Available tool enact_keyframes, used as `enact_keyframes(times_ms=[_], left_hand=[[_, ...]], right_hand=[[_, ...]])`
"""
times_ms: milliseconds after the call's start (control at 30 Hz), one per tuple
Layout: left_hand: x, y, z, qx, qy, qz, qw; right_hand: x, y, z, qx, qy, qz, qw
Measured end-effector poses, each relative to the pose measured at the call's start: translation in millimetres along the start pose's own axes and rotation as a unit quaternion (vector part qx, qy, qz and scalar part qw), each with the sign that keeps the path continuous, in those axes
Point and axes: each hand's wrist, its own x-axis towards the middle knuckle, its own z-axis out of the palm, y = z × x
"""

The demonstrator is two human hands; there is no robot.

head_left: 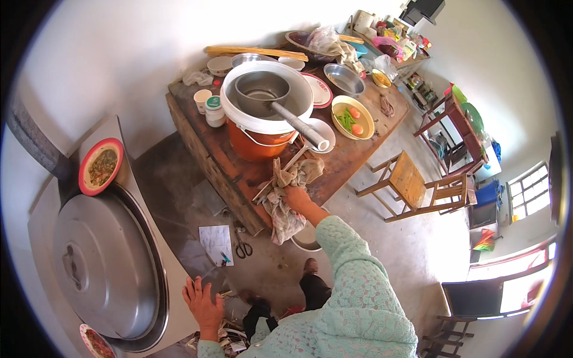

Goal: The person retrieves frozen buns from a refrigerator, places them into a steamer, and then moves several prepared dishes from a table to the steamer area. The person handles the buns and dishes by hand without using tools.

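My right hand (293, 198) is closed on a crumpled, stained rag (287, 219) at the near edge of the wooden table (346, 173). Part of the rag hangs over that edge, and its folds hide some of my fingers. My left hand (204, 305) is empty with fingers spread, beside the edge of the stove top (179, 325). Just beyond the rag stands an orange bucket (253, 143) with a white rim. A metal dipper (262, 89) rests in its top, its long handle pointing toward my right arm.
A large lidded wok (107, 262) and a red-rimmed plate of food (101, 166) sit at left. Scissors (242, 244) and a paper (216, 243) lie below the table. A yellow bowl (353, 118) holds tomatoes and green vegetables. A wooden chair (412, 182) stands right.
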Motion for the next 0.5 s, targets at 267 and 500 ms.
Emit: enact_keyframes(times_ms=[267, 500], left_hand=[[-3, -1, 19, 0.042, 0.011, 0.008, 0.999], [3, 45, 20, 0.131, 0.010, -0.033, 0.991]], right_hand=[[20, 26, 13, -0.006, -0.060, -0.060, 0.996], [-1, 14, -4, 0.184, -0.065, -0.013, 0.981]])
